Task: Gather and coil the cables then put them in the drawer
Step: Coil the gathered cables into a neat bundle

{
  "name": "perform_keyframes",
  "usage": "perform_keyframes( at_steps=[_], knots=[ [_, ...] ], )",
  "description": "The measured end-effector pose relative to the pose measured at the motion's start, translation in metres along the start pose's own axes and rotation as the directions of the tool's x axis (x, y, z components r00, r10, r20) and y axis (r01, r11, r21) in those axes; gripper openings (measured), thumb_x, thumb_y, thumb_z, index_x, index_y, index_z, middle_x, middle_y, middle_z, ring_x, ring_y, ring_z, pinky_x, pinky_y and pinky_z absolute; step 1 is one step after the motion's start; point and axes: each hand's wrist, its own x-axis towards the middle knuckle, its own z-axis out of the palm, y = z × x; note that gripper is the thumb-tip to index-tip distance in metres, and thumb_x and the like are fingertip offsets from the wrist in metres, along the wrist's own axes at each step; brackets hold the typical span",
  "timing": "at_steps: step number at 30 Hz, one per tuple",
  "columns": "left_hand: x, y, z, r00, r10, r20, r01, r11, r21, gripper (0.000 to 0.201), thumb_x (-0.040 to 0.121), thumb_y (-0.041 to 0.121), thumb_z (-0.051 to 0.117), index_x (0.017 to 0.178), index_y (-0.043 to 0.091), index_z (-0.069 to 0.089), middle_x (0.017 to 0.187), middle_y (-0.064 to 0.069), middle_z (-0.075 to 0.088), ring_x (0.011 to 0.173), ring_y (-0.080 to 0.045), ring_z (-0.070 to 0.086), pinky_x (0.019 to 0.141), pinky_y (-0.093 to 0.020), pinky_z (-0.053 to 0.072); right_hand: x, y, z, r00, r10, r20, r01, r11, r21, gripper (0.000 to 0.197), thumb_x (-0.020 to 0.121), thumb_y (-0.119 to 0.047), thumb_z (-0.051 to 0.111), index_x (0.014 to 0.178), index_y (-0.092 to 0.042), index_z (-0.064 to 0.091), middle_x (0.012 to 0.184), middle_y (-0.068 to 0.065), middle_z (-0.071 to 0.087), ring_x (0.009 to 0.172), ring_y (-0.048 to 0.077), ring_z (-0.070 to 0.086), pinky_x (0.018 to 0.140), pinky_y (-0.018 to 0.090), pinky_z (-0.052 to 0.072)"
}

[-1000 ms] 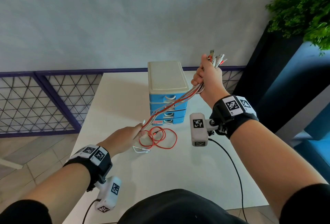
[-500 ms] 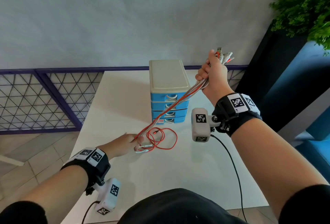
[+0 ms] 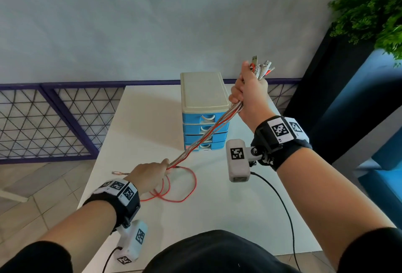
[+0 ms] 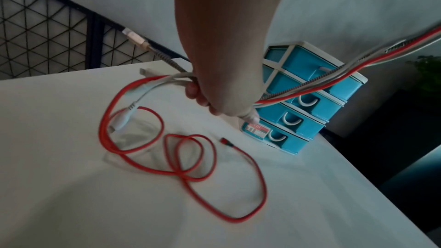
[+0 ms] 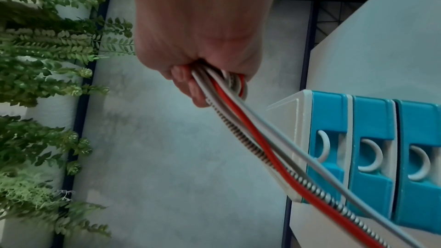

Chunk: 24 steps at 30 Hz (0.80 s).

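Note:
A bundle of cables (image 3: 203, 138) (image 5: 248, 139), red, white and braided, runs taut between my hands. My right hand (image 3: 250, 92) (image 5: 203, 59) is raised beside the drawer unit and grips the bundle just below its plugs (image 3: 262, 67). My left hand (image 3: 150, 171) (image 4: 222, 90) grips the same bundle low over the white table (image 3: 228, 218). The red cable's slack (image 3: 174, 188) (image 4: 181, 167) lies in loose loops on the table under that hand. A braided end with a plug (image 3: 118, 173) (image 4: 136, 38) sticks out to the left. The blue drawer unit (image 3: 204, 116) (image 4: 307, 101) has all drawers closed.
A purple mesh railing (image 3: 47, 120) runs behind and left of the table. A dark planter with a green plant (image 3: 374, 7) stands at the right. The wrist cameras' black leads (image 3: 282, 207) trail over the table's front.
My left hand has slid down the bundle toward me and left, pulling the cables taut. The braided plug now pokes out past it. The right hand has held its raised grip.

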Motion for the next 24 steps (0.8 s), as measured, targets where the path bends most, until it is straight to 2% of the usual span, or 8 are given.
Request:
perform_keyframes(
  at_steps=[4, 9, 12, 14, 16, 18, 21, 24],
  knots=[
    [0.007, -0.001, 0.010, 0.996, -0.016, 0.084, 0.029, 0.988, -0.155, 0.036, 0.100, 0.037, 0.029, 0.124, 0.013, 0.039, 0.101, -0.011, 0.064, 0.093, -0.033, 0.062, 0.082, -0.041, 0.050, 0.000, 0.004, 0.001, 0.999, 0.028, 0.021, -0.029, 0.999, 0.034, 0.042, 0.096, -0.033, 0.056, 0.063, -0.018, 0.036, 0.044, -0.005, 0.025, 0.033, 0.008, 0.021, 0.035, 0.017, 0.021],
    [0.012, 0.002, 0.007, 0.993, 0.019, 0.120, 0.051, 0.831, -0.553, 0.055, 0.088, 0.046, 0.056, 0.129, 0.013, 0.040, 0.130, 0.000, 0.053, 0.119, -0.019, 0.051, 0.097, -0.025, 0.040, 0.002, 0.007, -0.004, 0.999, 0.044, 0.023, -0.045, 0.999, 0.023, 0.042, 0.095, -0.034, 0.058, 0.062, -0.019, 0.036, 0.046, -0.005, 0.025, 0.034, 0.008, 0.022, 0.036, 0.019, 0.021],
    [0.009, 0.008, -0.018, 0.992, 0.057, 0.111, 0.020, 0.805, -0.593, 0.116, 0.073, 0.057, 0.068, 0.149, 0.010, -0.006, 0.155, -0.003, 0.013, 0.145, -0.017, 0.011, 0.114, -0.023, 0.015, 0.003, 0.010, -0.005, 0.999, 0.047, 0.016, -0.047, 0.999, 0.005, 0.042, 0.094, -0.036, 0.058, 0.062, -0.019, 0.036, 0.045, -0.005, 0.026, 0.035, 0.008, 0.023, 0.037, 0.020, 0.022],
    [0.003, 0.017, -0.043, 0.998, 0.070, -0.010, -0.061, 0.781, -0.621, 0.124, 0.074, 0.055, 0.066, 0.145, 0.012, -0.025, 0.159, -0.006, -0.012, 0.147, -0.017, -0.007, 0.116, -0.025, 0.003, 0.004, 0.011, -0.006, 0.999, 0.053, 0.005, -0.053, 0.999, 0.005, 0.041, 0.094, -0.035, 0.059, 0.064, -0.019, 0.037, 0.045, -0.005, 0.027, 0.035, 0.008, 0.023, 0.037, 0.020, 0.023],
    [0.000, 0.030, -0.066, 0.959, 0.117, -0.258, -0.263, 0.704, -0.660, 0.101, 0.083, 0.048, 0.059, 0.147, 0.022, -0.014, 0.157, 0.006, -0.006, 0.143, -0.006, -0.003, 0.111, -0.014, -0.001, 0.004, 0.013, -0.006, 0.998, 0.063, 0.003, -0.063, 0.998, 0.000, 0.040, 0.094, -0.035, 0.059, 0.064, -0.018, 0.038, 0.046, -0.005, 0.028, 0.035, 0.008, 0.024, 0.037, 0.020, 0.024],
    [0.000, 0.046, -0.086, 0.883, 0.149, -0.444, -0.432, 0.626, -0.649, 0.079, 0.086, 0.061, 0.042, 0.148, 0.029, 0.004, 0.155, 0.013, 0.007, 0.140, 0.000, 0.008, 0.112, -0.012, 0.006, 0.002, 0.015, -0.004, 0.996, 0.082, 0.024, -0.082, 0.997, -0.009, 0.040, 0.094, -0.035, 0.059, 0.063, -0.018, 0.039, 0.048, -0.004, 0.028, 0.036, 0.008, 0.025, 0.037, 0.020, 0.025],
    [0.004, 0.066, -0.097, 0.867, 0.208, -0.452, -0.486, 0.551, -0.679, 0.052, 0.095, 0.051, 0.030, 0.138, 0.023, 0.041, 0.142, 0.003, 0.044, 0.127, -0.003, 0.040, 0.108, -0.024, 0.032, -0.001, 0.018, 0.001, 0.992, 0.097, 0.081, -0.097, 0.995, -0.011, 0.041, 0.094, -0.036, 0.059, 0.062, -0.018, 0.040, 0.050, -0.004, 0.026, 0.036, 0.008, 0.025, 0.037, 0.020, 0.025],
    [0.008, 0.081, -0.100, 0.877, 0.290, -0.383, -0.480, 0.485, -0.731, 0.042, 0.096, 0.049, 0.032, 0.096, 0.021, 0.063, 0.084, 0.006, 0.064, 0.083, -0.009, 0.059, 0.079, -0.027, 0.044, 0.000, 0.014, 0.003, 0.992, 0.083, 0.099, -0.084, 0.996, 0.011, 0.040, 0.095, -0.035, 0.057, 0.064, -0.018, 0.039, 0.046, -0.006, 0.026, 0.034, 0.007, 0.024, 0.037, 0.018, 0.025]
  ],
)
